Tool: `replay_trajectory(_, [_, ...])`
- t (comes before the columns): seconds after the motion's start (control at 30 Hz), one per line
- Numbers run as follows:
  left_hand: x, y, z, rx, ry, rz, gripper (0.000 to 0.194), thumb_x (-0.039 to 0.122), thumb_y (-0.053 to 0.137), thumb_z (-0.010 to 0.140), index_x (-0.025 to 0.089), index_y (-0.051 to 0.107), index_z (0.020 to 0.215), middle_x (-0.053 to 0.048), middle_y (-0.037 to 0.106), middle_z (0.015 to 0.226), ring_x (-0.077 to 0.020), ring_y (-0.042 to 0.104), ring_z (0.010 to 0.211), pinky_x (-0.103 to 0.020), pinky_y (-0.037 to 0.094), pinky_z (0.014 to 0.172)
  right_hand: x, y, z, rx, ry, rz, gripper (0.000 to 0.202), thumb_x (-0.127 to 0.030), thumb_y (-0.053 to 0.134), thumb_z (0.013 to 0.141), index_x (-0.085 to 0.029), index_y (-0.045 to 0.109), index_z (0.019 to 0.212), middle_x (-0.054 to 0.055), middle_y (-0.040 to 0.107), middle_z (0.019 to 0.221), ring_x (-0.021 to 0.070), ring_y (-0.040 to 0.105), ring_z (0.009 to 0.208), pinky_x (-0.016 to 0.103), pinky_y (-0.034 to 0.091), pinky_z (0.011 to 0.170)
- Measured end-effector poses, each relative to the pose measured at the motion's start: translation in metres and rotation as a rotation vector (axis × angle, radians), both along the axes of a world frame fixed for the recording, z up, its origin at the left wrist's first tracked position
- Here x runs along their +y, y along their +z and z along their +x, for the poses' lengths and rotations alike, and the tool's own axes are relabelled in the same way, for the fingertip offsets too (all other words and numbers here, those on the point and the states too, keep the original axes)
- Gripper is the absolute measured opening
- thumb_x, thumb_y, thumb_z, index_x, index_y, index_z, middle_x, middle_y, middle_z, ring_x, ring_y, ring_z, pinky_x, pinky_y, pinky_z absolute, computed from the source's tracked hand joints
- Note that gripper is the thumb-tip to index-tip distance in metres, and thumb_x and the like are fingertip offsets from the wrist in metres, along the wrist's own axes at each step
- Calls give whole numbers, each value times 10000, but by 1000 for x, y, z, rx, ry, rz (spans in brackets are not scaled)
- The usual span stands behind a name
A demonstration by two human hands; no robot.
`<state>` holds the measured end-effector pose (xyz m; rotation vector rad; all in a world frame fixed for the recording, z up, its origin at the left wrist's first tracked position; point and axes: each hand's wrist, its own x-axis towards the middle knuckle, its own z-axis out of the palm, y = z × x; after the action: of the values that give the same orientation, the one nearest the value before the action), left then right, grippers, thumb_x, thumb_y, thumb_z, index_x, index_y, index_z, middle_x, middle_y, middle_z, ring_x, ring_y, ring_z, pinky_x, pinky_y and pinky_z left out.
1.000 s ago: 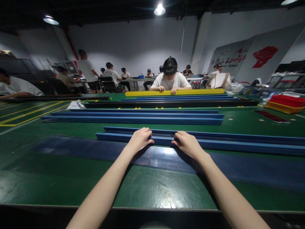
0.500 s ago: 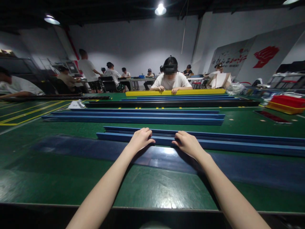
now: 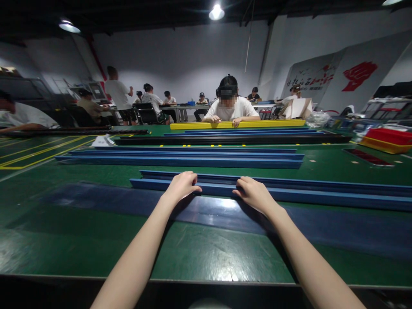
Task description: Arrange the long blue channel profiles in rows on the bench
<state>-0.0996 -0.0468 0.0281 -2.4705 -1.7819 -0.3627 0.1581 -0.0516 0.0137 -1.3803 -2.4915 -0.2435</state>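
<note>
A long blue channel [image 3: 322,195] lies across the green table in front of me, its left end near the middle-left. My left hand [image 3: 183,185] grips its near wall left of centre, fingers curled over the top and thumb on the near side. Right of centre, my right hand [image 3: 252,191] holds the same channel in a similar curl. Between me and the channel a clear bluish film strip [image 3: 122,199] lies flat, passing under both forearms. The fingertips inside the channel are hidden.
More blue channels [image 3: 180,161] lie beyond, then a dark channel [image 3: 225,140] and a yellow one [image 3: 273,124] under the hands of a person opposite. A phone [image 3: 368,157] and a red bin [image 3: 391,138] are at the right. The green table's [image 3: 189,253] front edge is near me.
My left hand has slid a little to the left along the channel. My right hand and the channel have stayed in place.
</note>
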Motion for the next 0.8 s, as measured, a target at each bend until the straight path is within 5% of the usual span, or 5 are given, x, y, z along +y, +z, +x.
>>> replay_trajectory(0.8, [10, -11, -11, -114, -85, -28, 335, 502, 606, 691, 188, 492, 666, 11, 541, 706, -142, 489, 647, -232, 313, 557, -1, 0, -1, 0, -4, -3, 134, -299, 497, 846, -183, 561, 821, 54, 596, 870, 177, 549, 846, 253, 366, 651])
